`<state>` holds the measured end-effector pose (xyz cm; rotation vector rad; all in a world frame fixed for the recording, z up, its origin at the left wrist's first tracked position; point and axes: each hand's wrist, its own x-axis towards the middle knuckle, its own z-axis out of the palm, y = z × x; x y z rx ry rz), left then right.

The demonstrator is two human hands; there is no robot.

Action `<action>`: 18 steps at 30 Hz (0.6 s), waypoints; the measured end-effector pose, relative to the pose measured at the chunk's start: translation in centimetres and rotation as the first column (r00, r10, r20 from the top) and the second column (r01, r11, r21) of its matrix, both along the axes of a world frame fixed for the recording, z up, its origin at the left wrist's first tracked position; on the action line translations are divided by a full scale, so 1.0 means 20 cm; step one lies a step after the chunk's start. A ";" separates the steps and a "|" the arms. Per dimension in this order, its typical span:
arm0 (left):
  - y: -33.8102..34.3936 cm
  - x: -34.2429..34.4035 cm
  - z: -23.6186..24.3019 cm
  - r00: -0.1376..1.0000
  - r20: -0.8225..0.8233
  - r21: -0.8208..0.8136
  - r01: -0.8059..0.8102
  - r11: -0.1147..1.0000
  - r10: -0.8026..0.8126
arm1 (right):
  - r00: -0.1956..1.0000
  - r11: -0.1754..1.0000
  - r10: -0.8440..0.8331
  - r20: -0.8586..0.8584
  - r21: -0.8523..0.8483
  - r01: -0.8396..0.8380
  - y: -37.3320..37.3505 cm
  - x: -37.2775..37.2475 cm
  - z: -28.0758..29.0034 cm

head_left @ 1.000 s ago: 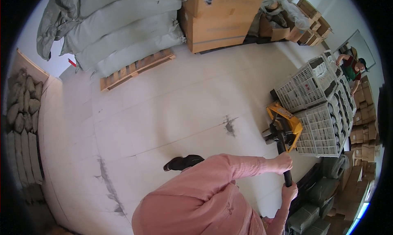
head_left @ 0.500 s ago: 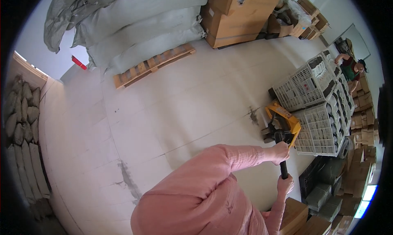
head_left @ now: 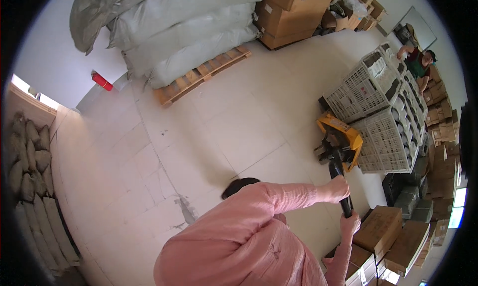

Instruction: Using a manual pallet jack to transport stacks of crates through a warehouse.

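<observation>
My left hand point(head_left: 336, 189), at the end of a pink sleeve, is closed round the black handle point(head_left: 342, 202) of a yellow pallet jack point(head_left: 353, 139). My right hand point(head_left: 350, 222) grips the same handle lower down, nearer me. Beyond the jack, white plastic crates point(head_left: 378, 146) are stacked in a load at the right, filled with dark and pale items that I cannot make out. A dark shoe point(head_left: 234, 185) shows beside my left arm.
A co-worker point(head_left: 418, 62) stands behind the crates. Wrapped sacks point(head_left: 179, 37) lie on a wooden pallet point(head_left: 199, 77), beside large cartons point(head_left: 289, 17). A red extinguisher point(head_left: 102, 81) is by the left wall. More sacks point(head_left: 30, 161) line the left edge; boxes point(head_left: 378, 226) crowd the lower right.
The surroundings have shifted in view as I move: the crates and jack sit higher, the pallet further right, and more boxes show at lower right. Both my hands stay on the handle.
</observation>
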<state>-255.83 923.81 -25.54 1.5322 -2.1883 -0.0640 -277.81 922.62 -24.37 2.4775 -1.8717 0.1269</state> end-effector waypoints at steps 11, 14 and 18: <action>2.55 0.70 -0.07 0.996 -0.037 -0.088 0.076 0.993 -0.079 | 0.994 0.996 -0.092 0.054 -0.003 0.093 2.67 0.75 -0.04; 3.35 0.96 -0.13 0.995 0.019 -0.071 0.097 0.993 -0.096 | 0.992 0.994 -0.096 0.082 -0.039 0.099 3.51 1.01 -0.13; 4.24 1.16 -0.21 0.992 0.054 -0.007 0.115 0.993 -0.114 | 0.991 0.992 -0.114 0.064 -0.056 0.117 4.42 1.20 -0.19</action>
